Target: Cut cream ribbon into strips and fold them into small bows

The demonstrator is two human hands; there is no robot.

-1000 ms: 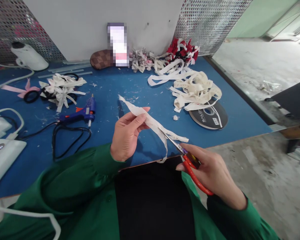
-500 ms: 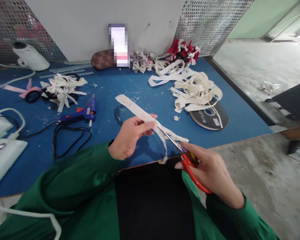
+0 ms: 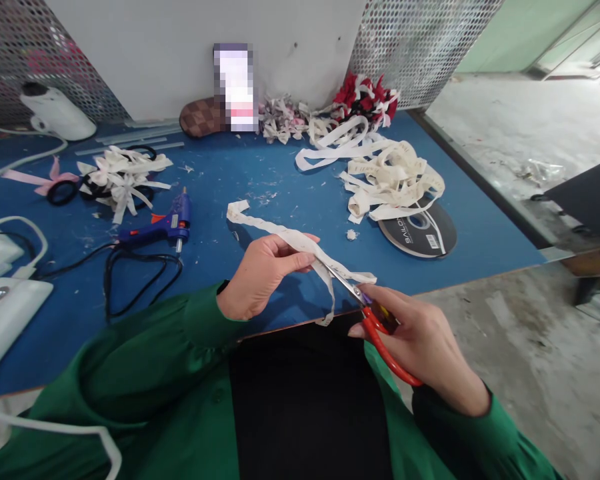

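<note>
Between thumb and fingers, my left hand (image 3: 265, 272) pinches a cream ribbon (image 3: 297, 239) near the table's front edge. The ribbon's uncut length runs up and left, its far end bent over on the table. Right of my fingers it is split lengthwise into two narrow strips, one hanging toward the edge and one stretching right. My right hand (image 3: 417, 333) grips red-handled scissors (image 3: 387, 357), with the blades at the split in the ribbon, close to my left fingertips. The scissors' tips are partly hidden by the ribbon.
A blue glue gun (image 3: 173, 223) with a looped black cord lies left. White bows with black hair ties (image 3: 123, 177) sit behind it. Loose cream ribbon (image 3: 397, 173) and a black spool (image 3: 420, 233) lie right. A propped phone (image 3: 236, 87) stands at the back.
The ribbon's free left part has gone from straight to slack, and its end now folds over on the table. Both hands and the scissors stay nearly in place.
</note>
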